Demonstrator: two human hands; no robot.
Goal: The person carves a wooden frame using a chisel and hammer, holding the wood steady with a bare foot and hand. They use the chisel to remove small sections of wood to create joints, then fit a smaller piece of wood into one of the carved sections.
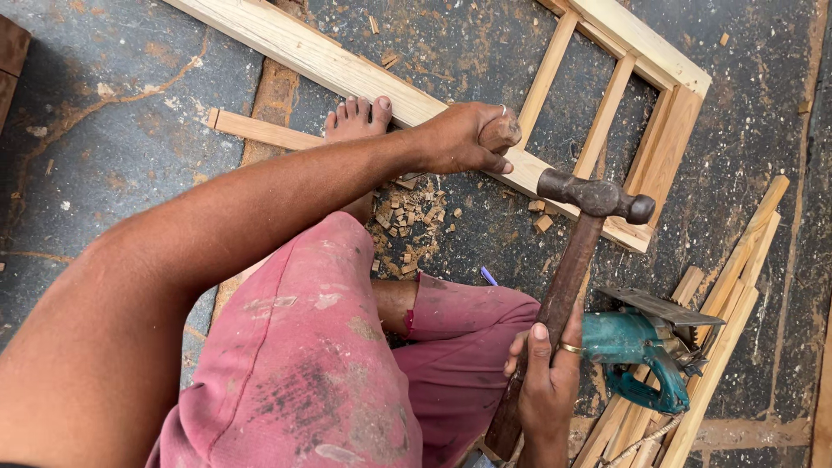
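My right hand (548,374) grips the wooden handle of a hammer (568,269), whose dark metal head (596,196) hovers just above the lower rail of a pale wooden frame (555,95). My left hand (464,137) is closed around a wooden-handled tool (501,133), likely a chisel, held upright against that rail. My bare foot (355,119) rests against the frame's long rail.
A teal circular saw (641,347) lies on a pile of wood strips (719,321) at the right. Wood chips (407,221) are scattered on the dark concrete floor. A loose slat (260,130) lies left of my foot. My knees in pink trousers (347,364) fill the foreground.
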